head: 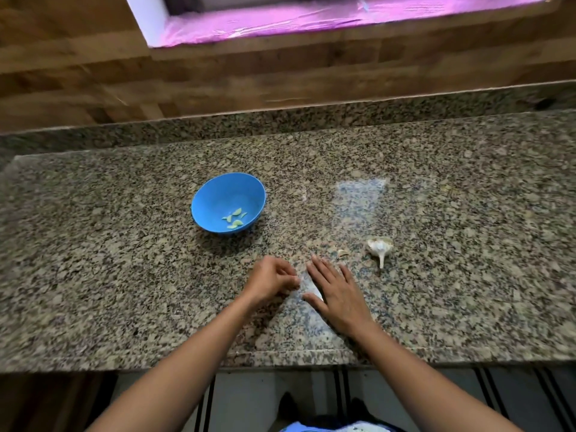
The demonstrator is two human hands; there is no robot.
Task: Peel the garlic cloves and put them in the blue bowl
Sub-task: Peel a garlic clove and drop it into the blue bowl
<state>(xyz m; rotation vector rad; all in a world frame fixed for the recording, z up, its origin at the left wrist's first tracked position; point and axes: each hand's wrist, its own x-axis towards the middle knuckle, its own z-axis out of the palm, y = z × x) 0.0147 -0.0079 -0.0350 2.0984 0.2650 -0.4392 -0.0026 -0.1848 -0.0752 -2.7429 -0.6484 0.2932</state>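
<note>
Left hand (271,279) is curled at lower centre of the frame, fingertips pinched together on something small — a clove, I'd guess, though it's hidden. Right hand (336,294) lies flat, fingers spread wide on the speckled granite worktop (436,213), over a pale papery scrap (311,288). Round blue plastic bowl (229,202) sits up and left of the hands, a few peeled yellow-green garlic cloves (234,218) in its bottom. White garlic bulb (381,247) with its stalk lies right of centre, a loose unpeeled clove (343,253) beside it. Risk from here — a slick peeled clove could squirt from that pinch and roll off the near edge. No brands, labels or writing to read.
</note>
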